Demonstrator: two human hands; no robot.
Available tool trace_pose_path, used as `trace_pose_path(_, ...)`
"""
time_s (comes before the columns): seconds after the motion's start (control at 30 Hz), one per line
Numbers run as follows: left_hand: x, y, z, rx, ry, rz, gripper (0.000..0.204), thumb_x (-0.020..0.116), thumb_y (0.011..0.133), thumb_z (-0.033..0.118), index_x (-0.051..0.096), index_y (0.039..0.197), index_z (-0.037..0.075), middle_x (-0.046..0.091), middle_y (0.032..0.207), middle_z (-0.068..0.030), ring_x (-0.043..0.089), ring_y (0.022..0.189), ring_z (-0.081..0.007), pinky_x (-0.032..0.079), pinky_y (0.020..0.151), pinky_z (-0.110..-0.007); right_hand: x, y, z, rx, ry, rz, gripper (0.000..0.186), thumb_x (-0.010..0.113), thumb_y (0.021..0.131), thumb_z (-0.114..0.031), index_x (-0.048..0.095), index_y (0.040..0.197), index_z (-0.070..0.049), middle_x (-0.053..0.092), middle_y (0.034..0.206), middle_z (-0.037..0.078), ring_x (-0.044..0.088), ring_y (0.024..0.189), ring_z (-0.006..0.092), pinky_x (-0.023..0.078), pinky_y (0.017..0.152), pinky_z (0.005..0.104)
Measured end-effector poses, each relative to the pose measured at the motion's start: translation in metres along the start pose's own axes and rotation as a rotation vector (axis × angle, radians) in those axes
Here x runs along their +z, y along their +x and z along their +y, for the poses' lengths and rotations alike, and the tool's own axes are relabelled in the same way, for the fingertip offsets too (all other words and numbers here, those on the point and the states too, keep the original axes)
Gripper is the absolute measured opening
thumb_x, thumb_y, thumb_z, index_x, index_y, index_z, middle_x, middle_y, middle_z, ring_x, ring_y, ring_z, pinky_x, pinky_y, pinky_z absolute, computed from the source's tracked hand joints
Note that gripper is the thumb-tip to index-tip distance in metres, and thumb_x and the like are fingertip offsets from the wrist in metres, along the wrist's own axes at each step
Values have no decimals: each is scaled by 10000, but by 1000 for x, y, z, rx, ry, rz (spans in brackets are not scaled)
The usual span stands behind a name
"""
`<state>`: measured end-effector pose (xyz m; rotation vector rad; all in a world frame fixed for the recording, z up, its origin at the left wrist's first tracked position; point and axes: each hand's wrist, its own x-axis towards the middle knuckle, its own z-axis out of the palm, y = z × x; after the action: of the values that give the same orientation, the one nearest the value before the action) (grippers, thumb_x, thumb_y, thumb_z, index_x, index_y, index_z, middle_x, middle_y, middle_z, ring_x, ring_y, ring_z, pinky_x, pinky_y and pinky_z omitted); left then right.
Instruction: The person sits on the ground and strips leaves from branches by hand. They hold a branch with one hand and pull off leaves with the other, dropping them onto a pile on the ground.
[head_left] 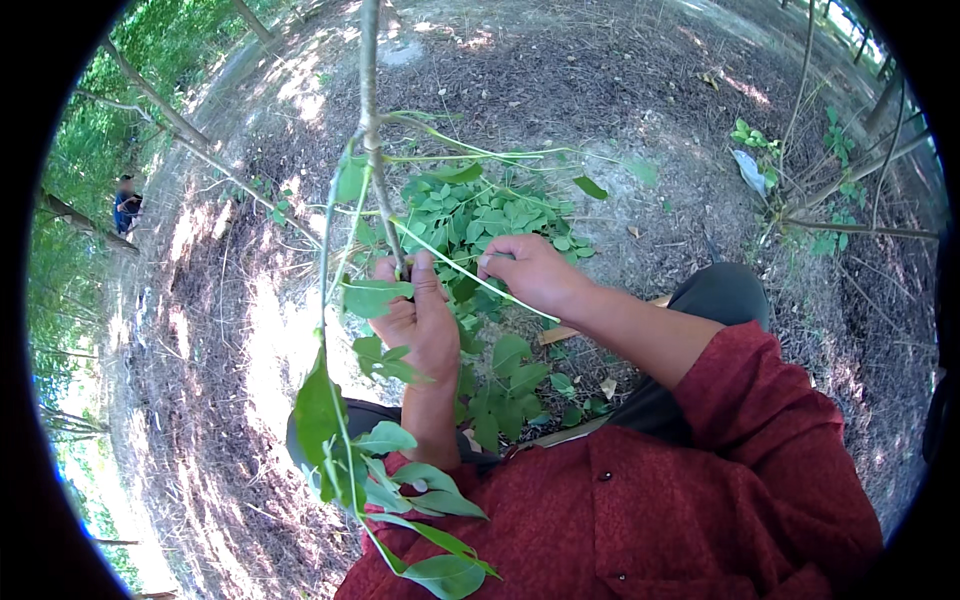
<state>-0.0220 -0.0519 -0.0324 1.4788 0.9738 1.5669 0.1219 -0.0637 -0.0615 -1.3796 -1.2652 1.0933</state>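
Observation:
My left hand (420,320) is closed around an upright grey branch (368,120), its thumb along the wood. Thin green stems with leaves (325,420) branch from it and hang down over my left forearm and shirt. My right hand (530,270) is just to the right, thumb and fingertips pinched together beside a long pale stem that runs diagonally beneath it; what is between the fingertips is too small to make out. A pile of picked green leaves (490,210) lies on the ground beyond my hands, with more leaves (510,385) below them between my knees.
A wooden board (560,334) shows under my right forearm. Bare branches (850,225) and a pale scrap (750,170) are at the right. Slanting trunks (170,125) and foliage line the left, where another person (127,208) in blue is in the distance.

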Motion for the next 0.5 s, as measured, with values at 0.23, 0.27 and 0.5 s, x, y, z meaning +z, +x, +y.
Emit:
trace_pose_path(0.23,1,-3,-6,-13,105,93,84,540,927,74,544,849,44,446,615,36,386,541,-28,277,477,-183,-3,26,31,-6,-333,39,146,541,791,-117,652,779,-23,646,799,161,611,793,316,474,679,395)
trace_pose_path(0.27,-1,-2,-3,18,134,137,89,545,927,79,543,844,47,446,615,36,388,542,-28,275,473,-183,-7,25,40,49,-261,57,149,539,806,-122,650,783,-25,644,793,150,608,790,301,472,672,391)
trace_pose_path(0.5,-29,24,10,128,159,171,113,553,925,79,538,829,23,452,634,34,380,544,-28,277,483,-189,-17,29,41,372,115,-49,194,542,871,-177,602,746,-40,572,728,35,494,628,143,411,558,320)
